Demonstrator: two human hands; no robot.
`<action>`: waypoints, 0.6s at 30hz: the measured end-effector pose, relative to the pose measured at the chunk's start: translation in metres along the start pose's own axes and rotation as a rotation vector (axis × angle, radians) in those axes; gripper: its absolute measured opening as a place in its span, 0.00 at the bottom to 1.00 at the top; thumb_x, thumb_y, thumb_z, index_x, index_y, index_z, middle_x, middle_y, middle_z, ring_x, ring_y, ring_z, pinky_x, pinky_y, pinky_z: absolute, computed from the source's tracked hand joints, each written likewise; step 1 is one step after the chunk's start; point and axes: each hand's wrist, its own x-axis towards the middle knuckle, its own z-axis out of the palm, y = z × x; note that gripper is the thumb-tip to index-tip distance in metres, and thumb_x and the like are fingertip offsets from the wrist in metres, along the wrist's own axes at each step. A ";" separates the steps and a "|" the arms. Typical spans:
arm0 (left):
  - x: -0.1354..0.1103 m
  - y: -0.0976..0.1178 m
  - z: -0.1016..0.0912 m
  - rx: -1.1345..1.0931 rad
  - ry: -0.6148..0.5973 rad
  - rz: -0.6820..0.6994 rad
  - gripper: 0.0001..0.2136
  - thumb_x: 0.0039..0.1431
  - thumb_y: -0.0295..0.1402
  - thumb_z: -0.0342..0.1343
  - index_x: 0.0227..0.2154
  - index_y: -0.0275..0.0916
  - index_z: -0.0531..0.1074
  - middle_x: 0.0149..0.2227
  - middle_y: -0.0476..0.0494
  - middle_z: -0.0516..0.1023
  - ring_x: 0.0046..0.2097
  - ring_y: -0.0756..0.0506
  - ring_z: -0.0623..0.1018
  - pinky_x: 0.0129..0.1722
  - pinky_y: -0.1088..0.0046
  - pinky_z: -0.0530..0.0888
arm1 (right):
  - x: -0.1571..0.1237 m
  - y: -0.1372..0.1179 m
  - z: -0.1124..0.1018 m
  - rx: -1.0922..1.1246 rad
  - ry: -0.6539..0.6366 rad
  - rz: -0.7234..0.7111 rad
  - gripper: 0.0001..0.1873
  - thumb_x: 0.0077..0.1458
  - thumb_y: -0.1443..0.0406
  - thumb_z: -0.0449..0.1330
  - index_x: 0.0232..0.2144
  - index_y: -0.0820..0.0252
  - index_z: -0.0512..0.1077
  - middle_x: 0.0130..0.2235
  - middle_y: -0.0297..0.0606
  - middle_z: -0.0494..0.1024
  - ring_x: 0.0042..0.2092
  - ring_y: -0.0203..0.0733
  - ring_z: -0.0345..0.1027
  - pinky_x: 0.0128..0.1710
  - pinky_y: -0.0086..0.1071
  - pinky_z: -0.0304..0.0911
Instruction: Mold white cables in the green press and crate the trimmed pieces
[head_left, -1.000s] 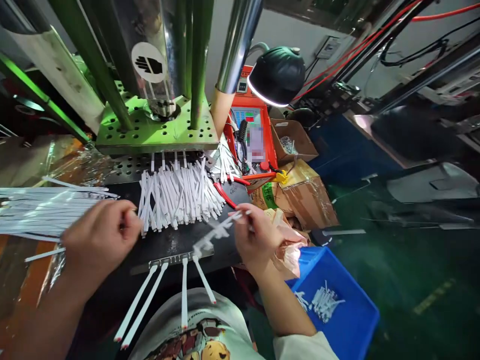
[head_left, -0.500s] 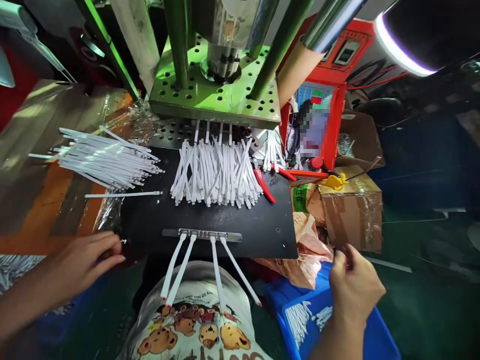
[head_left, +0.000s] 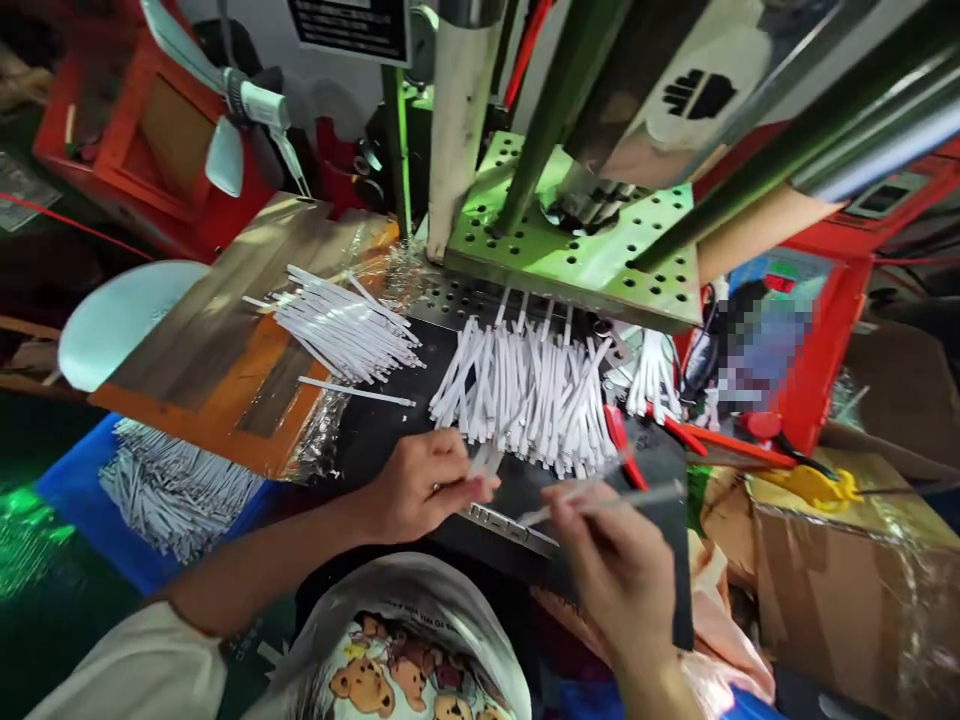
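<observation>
Both my hands are over the front of the black work plate (head_left: 375,440). Pinched in the fingers of my left hand (head_left: 427,490) are short white flat cables (head_left: 486,460), pointing up toward the pile. My right hand (head_left: 619,560) grips more white cable (head_left: 652,495), blurred by motion, across its fingers; how many is unclear. Between the hands lies a slotted metal bar (head_left: 517,530), partly covered by them. Just behind, a dense pile of white flat cables (head_left: 532,395) lies with its connector ends toward me. Another cable bundle (head_left: 349,325) is at the left.
A green perforated press plate (head_left: 570,270) with thick columns stands behind the pile. Red-handled pliers (head_left: 626,450) lie right of it. A blue bin of cables (head_left: 180,490) is at lower left, a cardboard box (head_left: 840,560) at right, and a red control box (head_left: 840,330) behind.
My hands have come in from either side to the metal bar. Its cables have left their former places, and both hands now hold white cables. The view has swung left.
</observation>
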 end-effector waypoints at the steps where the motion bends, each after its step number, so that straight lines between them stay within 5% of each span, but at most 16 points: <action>1: 0.013 -0.002 0.001 0.070 -0.015 -0.070 0.15 0.67 0.36 0.55 0.25 0.35 0.74 0.24 0.50 0.65 0.27 0.53 0.69 0.28 0.77 0.68 | 0.016 0.005 -0.006 -0.044 -0.017 0.088 0.11 0.61 0.65 0.60 0.25 0.58 0.73 0.26 0.36 0.76 0.28 0.38 0.69 0.27 0.29 0.63; 3: 0.039 -0.007 0.002 0.248 -0.113 -0.173 0.20 0.66 0.39 0.57 0.19 0.35 0.67 0.22 0.51 0.64 0.25 0.53 0.69 0.26 0.77 0.65 | 0.049 0.017 -0.016 -0.128 -0.082 0.248 0.20 0.61 0.56 0.59 0.19 0.59 0.68 0.21 0.34 0.72 0.23 0.36 0.64 0.23 0.28 0.58; 6: 0.057 -0.014 -0.006 0.435 -0.163 -0.217 0.14 0.61 0.39 0.62 0.27 0.34 0.69 0.27 0.50 0.70 0.28 0.51 0.71 0.28 0.76 0.66 | 0.087 0.038 -0.023 -0.312 -0.144 0.368 0.21 0.57 0.50 0.58 0.22 0.60 0.69 0.18 0.33 0.70 0.21 0.38 0.64 0.23 0.30 0.57; 8: 0.049 -0.021 -0.019 0.510 -0.123 -0.211 0.08 0.61 0.33 0.62 0.33 0.34 0.70 0.32 0.47 0.71 0.31 0.49 0.72 0.30 0.73 0.67 | 0.100 0.046 -0.023 -0.537 -0.097 0.327 0.20 0.54 0.50 0.59 0.31 0.62 0.74 0.22 0.37 0.74 0.24 0.42 0.68 0.27 0.34 0.60; 11: 0.018 -0.032 -0.044 0.680 -0.111 -0.208 0.05 0.62 0.23 0.57 0.30 0.35 0.70 0.33 0.43 0.71 0.36 0.44 0.73 0.35 0.68 0.67 | 0.109 0.041 -0.011 -0.814 0.041 0.076 0.23 0.57 0.53 0.58 0.46 0.66 0.74 0.33 0.46 0.77 0.30 0.46 0.70 0.30 0.37 0.61; 13: -0.002 -0.040 -0.057 0.782 -0.124 -0.172 0.06 0.62 0.21 0.55 0.29 0.35 0.69 0.34 0.42 0.72 0.39 0.41 0.72 0.38 0.65 0.66 | 0.117 0.026 0.010 -0.817 -0.011 -0.124 0.17 0.61 0.58 0.56 0.46 0.64 0.74 0.37 0.46 0.76 0.29 0.43 0.69 0.28 0.34 0.59; 18: -0.018 -0.050 -0.071 0.856 -0.132 -0.005 0.08 0.66 0.23 0.49 0.32 0.36 0.70 0.33 0.43 0.74 0.37 0.42 0.73 0.40 0.63 0.68 | 0.157 -0.019 0.105 -0.705 -0.478 -0.393 0.07 0.64 0.68 0.56 0.39 0.61 0.74 0.37 0.43 0.78 0.37 0.43 0.74 0.34 0.31 0.63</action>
